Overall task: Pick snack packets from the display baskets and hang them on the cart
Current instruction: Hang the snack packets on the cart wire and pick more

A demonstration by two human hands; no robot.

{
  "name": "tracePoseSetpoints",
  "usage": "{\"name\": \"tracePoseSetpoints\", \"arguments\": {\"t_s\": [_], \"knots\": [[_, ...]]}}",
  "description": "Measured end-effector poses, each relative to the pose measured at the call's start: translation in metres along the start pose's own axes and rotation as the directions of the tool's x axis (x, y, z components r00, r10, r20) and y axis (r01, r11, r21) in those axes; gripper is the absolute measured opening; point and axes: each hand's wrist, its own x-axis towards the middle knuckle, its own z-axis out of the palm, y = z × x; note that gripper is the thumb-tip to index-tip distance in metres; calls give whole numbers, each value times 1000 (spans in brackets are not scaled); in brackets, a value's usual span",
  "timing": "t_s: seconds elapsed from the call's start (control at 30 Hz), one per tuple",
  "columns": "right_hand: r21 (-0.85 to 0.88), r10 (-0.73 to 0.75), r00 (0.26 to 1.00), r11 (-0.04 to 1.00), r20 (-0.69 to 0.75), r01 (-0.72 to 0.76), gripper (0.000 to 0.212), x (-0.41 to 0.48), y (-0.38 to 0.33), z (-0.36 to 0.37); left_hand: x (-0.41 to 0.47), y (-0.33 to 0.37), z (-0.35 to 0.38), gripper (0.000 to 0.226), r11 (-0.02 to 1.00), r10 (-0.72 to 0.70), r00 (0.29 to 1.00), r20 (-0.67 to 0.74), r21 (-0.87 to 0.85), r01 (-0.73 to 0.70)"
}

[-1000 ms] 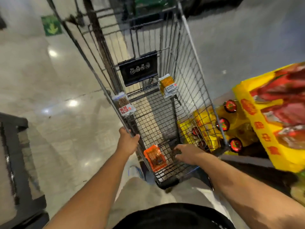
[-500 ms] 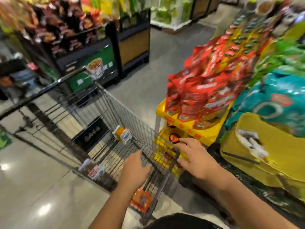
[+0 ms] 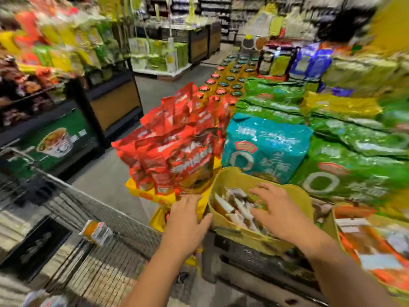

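**Head view.** The right hand (image 3: 281, 214) is over the basket (image 3: 244, 239), palm down, fingers spread and straight. It holds nothing. The packets (image 3: 235, 206) lie directly beneath and just left of its fingertips, loose in a heap inside the basket. Motion blur prevents confirming whether the fingertips touch the top of the heap. Most packets appear to lie with the long axis on a diagonal, far-left to near-right, roughly crosswise to the right fingers.

The left hand (image 3: 188, 220) is at the basket's left rim, fingers extended and close together, thumb towards the rim. It grips nothing. It sits between the basket and the cart (image 3: 106, 218).

Judgement: the right hand is nearer to the packets and is placed to pick. The fingers need to lower and close across a packet's narrow width. The left hand appears placed to steady the basket.

The cart stands to the left of both hands, beside the basket. One hung packet (image 3: 96, 231) is on its wire side. A picked packet therefore has to travel left, past the left hand, to reach the wire.
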Motion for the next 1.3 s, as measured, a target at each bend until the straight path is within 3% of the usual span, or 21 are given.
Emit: {"name": "tracePoseSetpoints", "arguments": {"t_s": [0.13,0.33,0.47,0.57,0.7,0.8,0.83,1.03,1.13,1.2,1.3], "knots": [[-15,87,989,996,123,-86,54,3,51,-12,24,33,31,62,992,-37,999,30,120,33],[36,74,969,996,237,-84,52,21,68,-1,44,51,72,75,956,-131,986,99,277,99],[-61,170,890,985,424,-160,72,47,62,14,41,46,78,79,934,-135,988,73,342,102],[-140,247,807,969,536,-204,69,64,56,22,39,47,76,88,920,-116,991,63,383,84],[-164,284,736,958,615,-234,64,72,55,39,41,44,76,74,916,-107,990,88,395,64],[-131,276,746,960,606,-249,19,73,61,41,43,45,77,66,900,-125,984,126,431,59],[-151,298,752,954,588,-259,14,73,65,39,43,45,77,67,901,-126,982,139,431,54],[-263,376,792,924,482,-278,11,70,70,19,46,42,64,70,935,-85,976,202,353,8],[-218,432,807,901,402,-374,32,60,68,6,49,40,56,71,954,-52,980,190,299,-7],[-95,442,849,896,288,-434,38,48,64,-8,50,39,48,67,978,10,991,130,207,-37],[403,423,904,818,59,-409,31,29,58,-28,52,46,33,51,987,150,989,10,-52,-149]]}}
